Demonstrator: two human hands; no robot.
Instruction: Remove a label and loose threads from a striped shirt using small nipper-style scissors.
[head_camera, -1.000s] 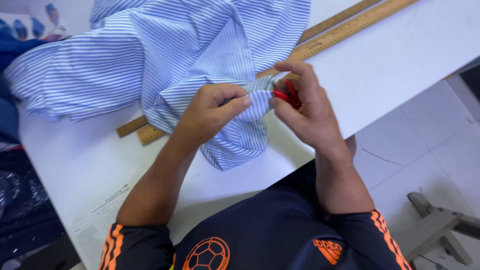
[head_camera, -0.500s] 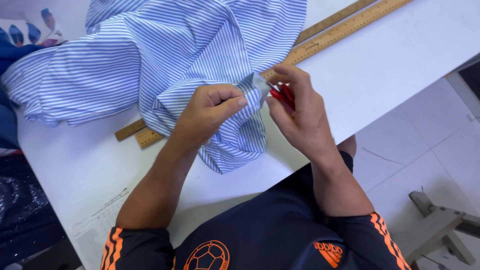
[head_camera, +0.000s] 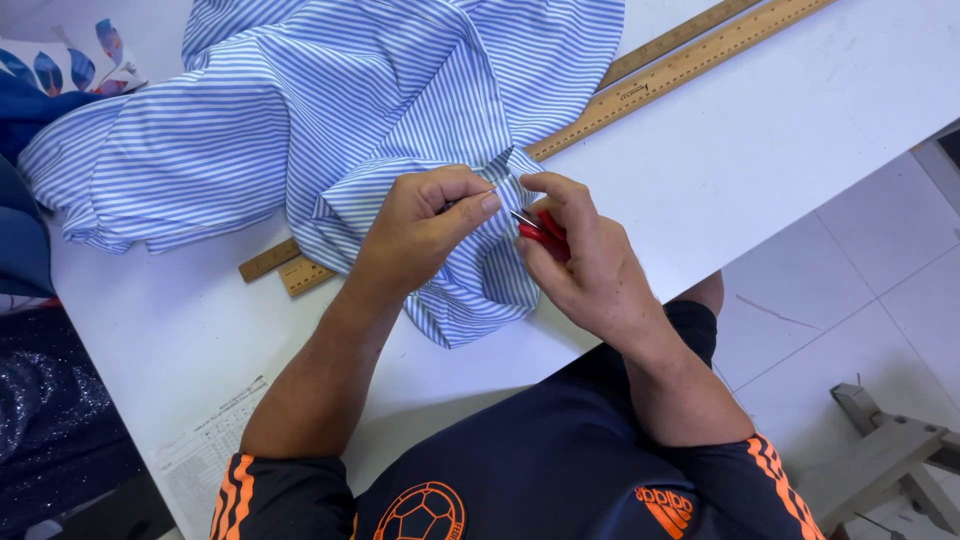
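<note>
Two hands meet over a bunched blue-and-white striped shirt (head_camera: 330, 120) on the white bench (head_camera: 760, 150). The left hand (head_camera: 420, 235) is closed, pinching a fold of the cloth near its front edge. The right hand (head_camera: 585, 265) grips a small red-handled cutting tool (head_camera: 540, 232), whose long axis runs roughly left to right, its metal tip pointing left and slightly up into the pinched fold. Beneath the shirt, two wooden rulers (head_camera: 680, 65) lie diagonally, side by side.

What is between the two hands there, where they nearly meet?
In the head view, a pinched fold of the blue-striped shirt sits between the left hand and right hand, with the metal tip of a red-handled tool reaching toward it.
</note>
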